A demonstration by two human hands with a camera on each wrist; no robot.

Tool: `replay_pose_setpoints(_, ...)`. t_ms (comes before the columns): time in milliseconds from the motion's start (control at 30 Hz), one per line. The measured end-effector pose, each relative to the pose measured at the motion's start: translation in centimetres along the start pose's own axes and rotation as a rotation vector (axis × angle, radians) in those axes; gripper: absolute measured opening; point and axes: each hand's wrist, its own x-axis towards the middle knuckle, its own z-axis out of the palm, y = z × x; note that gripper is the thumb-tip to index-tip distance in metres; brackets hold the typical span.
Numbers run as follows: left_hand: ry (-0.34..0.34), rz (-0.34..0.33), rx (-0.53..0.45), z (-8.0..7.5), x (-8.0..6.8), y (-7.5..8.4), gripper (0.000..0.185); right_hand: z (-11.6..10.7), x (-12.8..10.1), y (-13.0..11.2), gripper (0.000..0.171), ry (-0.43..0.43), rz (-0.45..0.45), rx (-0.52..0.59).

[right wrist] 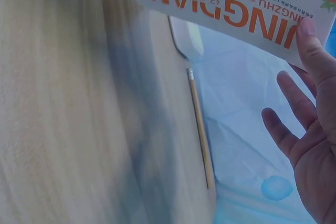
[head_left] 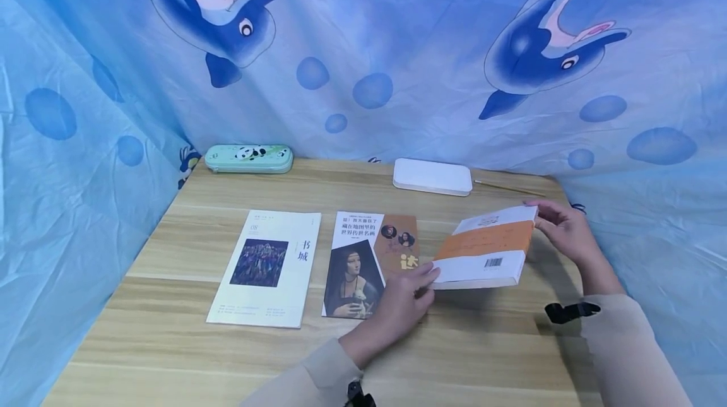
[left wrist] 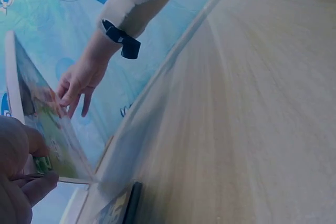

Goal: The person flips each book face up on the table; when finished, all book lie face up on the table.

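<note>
A white and orange paperback book (head_left: 485,240), its barcode side up, is held tilted above the right part of the table. My left hand (head_left: 400,303) pinches its near left corner between thumb and fingers. At its far right corner my right hand (head_left: 568,227) grips the edge, thumb on one face, with other fingers spread in the right wrist view. Left of it lies a brown and white book (head_left: 352,281) with a painted portrait, partly hidden behind my left hand. Further left lies a white magazine (head_left: 264,268) with a dark picture.
At the back left of the wooden table (head_left: 187,344) lies a mint pencil case (head_left: 250,159) with pandas. A white flat case (head_left: 433,176) and a thin pencil (head_left: 508,188) lie along the back right edge. Blue dolphin cloth (head_left: 352,35) hangs behind and at the sides.
</note>
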Motion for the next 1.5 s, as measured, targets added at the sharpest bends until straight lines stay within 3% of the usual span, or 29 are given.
replay_pose_setpoints(167,0.022,0.019,-0.037,-0.4,0.1,0.0,0.042,-0.1,0.4,-1.2,0.031,0.009,-0.026,0.020)
replay_pose_setpoints(467,0.052,0.040,-0.076,-0.9,0.4,-0.1,0.043,-0.5,0.8,-0.4,0.025,0.012,0.045,0.095)
replay_pose_setpoints(633,0.024,0.012,-0.121,-1.2,0.3,0.0,0.039,-0.7,0.9,-0.4,0.025,0.040,0.076,0.106)
replay_pose_setpoints(800,-0.039,-0.007,-0.111,-1.3,0.2,0.1,0.035,-0.7,0.9,-0.7,0.026,0.040,0.162,0.081)
replay_pose_setpoints(933,-0.051,-0.017,-0.108,-1.1,0.2,0.0,0.033,-0.4,1.0,-0.8,0.031,0.028,0.225,0.056)
replay_pose_setpoints(1267,-0.091,-0.225,-0.276,-0.6,0.0,-0.1,0.036,2.4,1.4,0.9,0.040,0.026,0.336,0.049)
replay_pose_setpoints(1500,-0.074,-0.372,-0.423,-0.2,-0.2,-0.7,0.065,4.9,1.7,1.0,0.056,0.021,0.473,0.022)
